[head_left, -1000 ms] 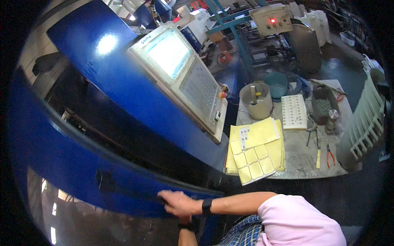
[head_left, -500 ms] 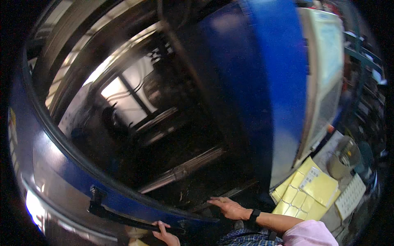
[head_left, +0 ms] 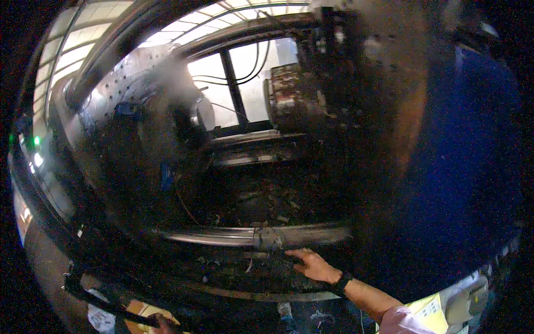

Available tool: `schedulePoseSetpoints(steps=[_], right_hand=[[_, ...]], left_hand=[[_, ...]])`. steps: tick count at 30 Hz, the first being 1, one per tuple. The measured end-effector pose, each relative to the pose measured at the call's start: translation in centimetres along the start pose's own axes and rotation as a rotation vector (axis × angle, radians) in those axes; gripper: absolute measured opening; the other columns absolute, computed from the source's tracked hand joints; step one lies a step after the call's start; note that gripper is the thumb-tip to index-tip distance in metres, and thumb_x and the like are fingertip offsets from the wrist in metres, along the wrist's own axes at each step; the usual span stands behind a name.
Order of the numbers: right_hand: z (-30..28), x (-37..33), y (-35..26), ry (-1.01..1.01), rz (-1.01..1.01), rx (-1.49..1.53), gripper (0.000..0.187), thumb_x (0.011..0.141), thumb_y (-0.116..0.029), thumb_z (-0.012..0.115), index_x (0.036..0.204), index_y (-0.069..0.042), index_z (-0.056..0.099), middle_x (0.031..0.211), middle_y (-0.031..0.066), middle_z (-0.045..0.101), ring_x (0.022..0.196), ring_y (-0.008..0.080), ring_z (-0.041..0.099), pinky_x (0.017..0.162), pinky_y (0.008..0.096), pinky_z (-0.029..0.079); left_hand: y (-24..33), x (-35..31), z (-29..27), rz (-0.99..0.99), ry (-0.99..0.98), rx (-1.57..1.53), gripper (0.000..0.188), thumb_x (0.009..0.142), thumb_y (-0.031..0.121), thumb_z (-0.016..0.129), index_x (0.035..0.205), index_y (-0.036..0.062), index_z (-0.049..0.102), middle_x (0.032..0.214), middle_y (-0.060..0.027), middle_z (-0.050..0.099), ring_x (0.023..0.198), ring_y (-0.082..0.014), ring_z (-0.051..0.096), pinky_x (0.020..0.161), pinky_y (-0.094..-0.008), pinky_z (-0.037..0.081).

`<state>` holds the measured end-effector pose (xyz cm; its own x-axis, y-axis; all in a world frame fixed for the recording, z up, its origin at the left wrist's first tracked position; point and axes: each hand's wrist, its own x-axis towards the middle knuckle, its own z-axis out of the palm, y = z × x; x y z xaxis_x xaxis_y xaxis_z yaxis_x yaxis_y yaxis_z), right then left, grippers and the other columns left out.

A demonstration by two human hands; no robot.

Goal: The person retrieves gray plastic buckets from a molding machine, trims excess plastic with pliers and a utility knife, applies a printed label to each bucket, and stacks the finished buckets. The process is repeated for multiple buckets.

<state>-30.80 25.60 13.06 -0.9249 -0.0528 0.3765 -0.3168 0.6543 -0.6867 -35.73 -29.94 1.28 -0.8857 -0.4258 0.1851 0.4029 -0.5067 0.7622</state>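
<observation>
In front of me is the open bay of a large machine. A thick steel bar runs across its lower front. My right hand, wearing a black wristband, reaches into the opening just below that bar. Its index finger stretches out to the left; the hand holds nothing and appears apart from the bar. At the lower left, my left hand is at the end of a black door handle, dim and partly cut off by the lower edge. Its fingers seem wrapped round the handle.
A round metal block and a disc-shaped part face each other deeper inside. Small scraps lie under the front bar. A blue machine panel stands at the right, with yellow sheets below it.
My view has swung right and closer into the machine bay. The handle and left hand now appear further left and lower. My right hand stays stretched out, now nearer the front bar.
</observation>
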Motion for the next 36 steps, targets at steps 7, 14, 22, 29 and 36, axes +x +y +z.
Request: schedulePoseSetpoints(steps=[7,14,22,29,36], right_hand=[[-0.9,23.1,8.9,0.003,-0.013,-0.151,0.032,0.079,-0.012,0.062,0.110,-0.005,0.057,0.107,0.0173,0.059,0.097,0.0358,0.056,0.085,0.0419,0.046],[-8.1,46.8,14.5,0.252,-0.235,-1.245,0.025,0.076,-0.009,0.059,0.101,-0.007,0.064,0.108,0.0119,0.060,0.106,0.0306,0.054,0.106,0.0475,0.029],[-13.7,54.6,17.7,-0.256,-0.014,-1.842,0.019,0.080,-0.015,0.055,0.067,-0.018,0.069,0.064,0.0013,0.063,0.085,0.0212,0.060,0.112,0.0536,0.010],[-13.9,56.5,20.1,-0.245,-0.050,-1.751,0.025,0.077,-0.012,0.058,0.052,-0.016,0.059,0.054,0.0010,0.056,0.062,0.0196,0.058,0.101,0.0525,0.028],[-10.4,58.6,18.8,-0.238,-0.161,-1.686,0.017,0.076,-0.016,0.059,0.062,-0.021,0.067,0.063,0.0016,0.062,0.073,0.0205,0.059,0.089,0.0445,0.036]], left_hand=[[1.4,9.1,10.6,0.234,0.266,0.836,0.029,0.085,0.022,0.062,0.095,-0.0050,0.058,0.091,-0.0179,0.062,0.069,-0.0254,0.056,0.064,-0.0397,0.048],[-2.2,20.5,20.5,0.309,0.133,0.879,0.029,0.085,0.022,0.062,0.094,-0.0054,0.058,0.091,-0.0181,0.063,0.069,-0.0257,0.056,0.064,-0.0398,0.048],[-4.9,28.3,27.1,0.355,0.001,0.894,0.029,0.084,0.021,0.062,0.094,-0.0058,0.058,0.090,-0.0184,0.063,0.069,-0.0261,0.056,0.064,-0.0399,0.048],[-6.1,31.2,29.8,0.386,-0.077,0.900,0.029,0.084,0.021,0.062,0.093,-0.0062,0.058,0.090,-0.0186,0.063,0.069,-0.0265,0.056,0.065,-0.0400,0.048],[-6.2,32.2,30.7,0.385,-0.120,0.900,0.030,0.084,0.021,0.062,0.093,-0.0065,0.058,0.090,-0.0188,0.063,0.069,-0.0269,0.056,0.065,-0.0401,0.048]])
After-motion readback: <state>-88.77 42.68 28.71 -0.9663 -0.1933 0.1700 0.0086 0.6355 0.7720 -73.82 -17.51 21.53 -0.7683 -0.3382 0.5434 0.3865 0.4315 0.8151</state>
